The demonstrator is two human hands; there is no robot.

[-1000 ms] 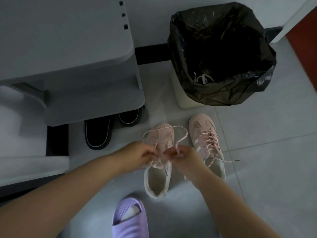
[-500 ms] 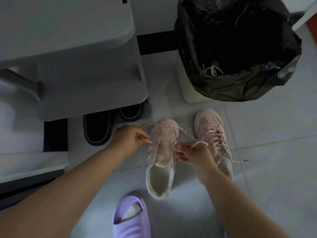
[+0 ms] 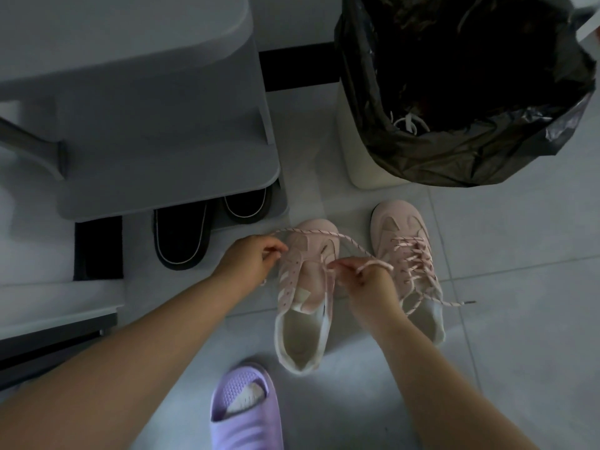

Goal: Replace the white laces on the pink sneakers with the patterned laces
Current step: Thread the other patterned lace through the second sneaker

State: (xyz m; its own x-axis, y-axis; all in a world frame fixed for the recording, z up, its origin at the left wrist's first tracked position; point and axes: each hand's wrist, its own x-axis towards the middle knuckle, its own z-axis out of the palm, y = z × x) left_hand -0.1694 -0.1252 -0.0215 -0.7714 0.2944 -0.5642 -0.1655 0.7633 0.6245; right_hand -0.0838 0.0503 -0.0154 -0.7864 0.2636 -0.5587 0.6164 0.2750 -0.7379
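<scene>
Patterned lace (image 3: pixel 341 236): a loose strand slung in an arc over the toe of the left pink sneaker (image 3: pixel 306 274), with one run in each hand. This sneaker lies on the floor (image 3: pixel 519 319). Its eyelets look bare, though I cannot tell whether the lace has entered the lowest pair.

Left hand (image 3: pixel 250 258): grip closed, pinching the lace just left of the toe.
Right hand (image 3: pixel 365 279): grip closed, pinching the lace above the tongue, with a short loop sticking out to the right.

Right sneaker (image 3: pixel 401 235), just beside the first: laced up its full length in patterned lace, ends trailing onto the floor.

White laces (image 3: pixel 407 121): in the black-bagged bin (image 3: pixel 355 151), far right.

Judgement: one shoe is done, and the step in hand is starting the lacing of the second. The next move calls for finding a tip, evening the two halves and feeding them through the eyelets nearest the toe. The shoe is light, so it may need steadying.

Periphery: purple slipper (image 3: pixel 243 414) near; black shoes (image 3: pixel 181 237) under the grey shelf unit (image 3: pixel 146 131), far left.
</scene>
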